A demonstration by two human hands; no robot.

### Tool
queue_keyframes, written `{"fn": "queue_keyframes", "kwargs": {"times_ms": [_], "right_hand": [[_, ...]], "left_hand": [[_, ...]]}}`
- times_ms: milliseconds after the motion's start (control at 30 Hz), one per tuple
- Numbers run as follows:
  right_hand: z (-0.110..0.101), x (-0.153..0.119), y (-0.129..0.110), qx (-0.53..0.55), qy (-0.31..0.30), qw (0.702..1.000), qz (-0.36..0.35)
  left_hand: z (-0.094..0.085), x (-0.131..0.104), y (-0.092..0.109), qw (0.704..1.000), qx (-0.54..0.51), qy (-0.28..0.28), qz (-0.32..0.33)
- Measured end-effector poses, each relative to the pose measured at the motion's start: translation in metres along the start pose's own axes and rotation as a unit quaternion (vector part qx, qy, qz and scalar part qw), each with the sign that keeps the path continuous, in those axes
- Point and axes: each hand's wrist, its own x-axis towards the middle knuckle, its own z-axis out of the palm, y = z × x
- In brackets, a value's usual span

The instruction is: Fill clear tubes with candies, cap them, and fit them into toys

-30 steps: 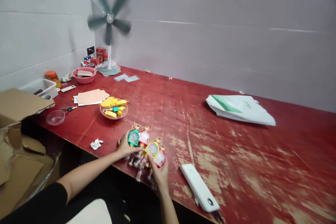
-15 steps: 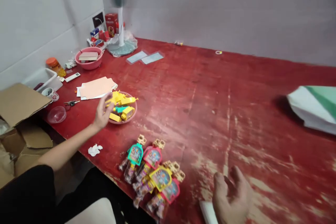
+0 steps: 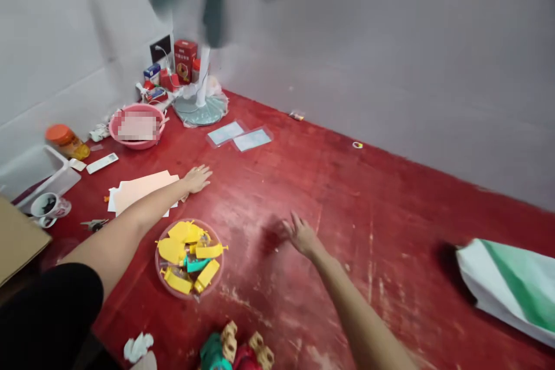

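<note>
My left hand [image 3: 197, 179] reaches past a pile of peach and white card sheets [image 3: 141, 192], fingers stretched out over the red tabletop and nothing in them. My right hand [image 3: 301, 234] hovers over the middle of the table, holding nothing, its fingers apart and slightly blurred. Between my forearms sits a round clear pinkish bowl [image 3: 161, 278] with several yellow plastic toy pieces [image 3: 184, 232] and a teal one [image 3: 198, 265]. At the bottom edge, a teal toy [image 3: 215, 351] and a red toy [image 3: 248, 356] with tan tops are partly cut off.
A fan [image 3: 199, 110] with blurred blades stands at the back left, by a pink basin [image 3: 137, 141]. Two light blue sheets [image 3: 252, 140] lie before it. A mug [image 3: 51, 208], keys [image 3: 94, 224] and crumpled tissue [image 3: 139, 347] are left; a white-green bag [image 3: 511, 283] is right.
My left hand has moved from the bowl to beyond the card sheets. My right hand has moved forward and left, to the table's middle. The view has tilted up, leaving most toys out of frame.
</note>
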Motion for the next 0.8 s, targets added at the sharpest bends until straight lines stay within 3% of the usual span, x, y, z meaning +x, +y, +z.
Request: {"fn": "queue_keyframes", "kwargs": {"times_ms": [100,200,300,367,433,500,633,800], "right_hand": [[0.041,0.023,-0.031,-0.017,0.026,0.995,0.090],[0.070,0.014,-0.047,-0.035,0.062,0.988,0.133],[0.067,0.009,-0.040,-0.030,0.085,0.990,0.108],[0.055,0.029,-0.028,-0.010,0.096,0.989,0.111],[0.044,0.073,-0.017,0.019,0.119,0.983,0.138],[0.033,0.136,-0.012,0.052,0.147,0.975,0.156],[0.006,0.257,-0.021,0.096,0.175,0.970,0.138],[-0.024,0.335,-0.014,0.117,0.149,0.978,0.093]], "left_hand": [[0.020,0.058,-0.011,1.000,0.011,-0.001,0.001],[0.032,0.110,-0.015,0.999,0.010,0.018,0.031],[0.033,0.147,-0.014,0.998,0.005,0.044,0.041],[0.031,0.157,-0.012,0.997,0.004,0.059,0.040],[0.027,0.158,-0.010,0.997,0.006,0.069,0.043],[0.024,0.154,-0.009,0.996,0.015,0.074,0.046],[0.020,0.152,-0.011,0.995,0.052,0.078,0.043],[0.021,0.155,-0.009,0.995,0.060,0.071,0.046]]}}
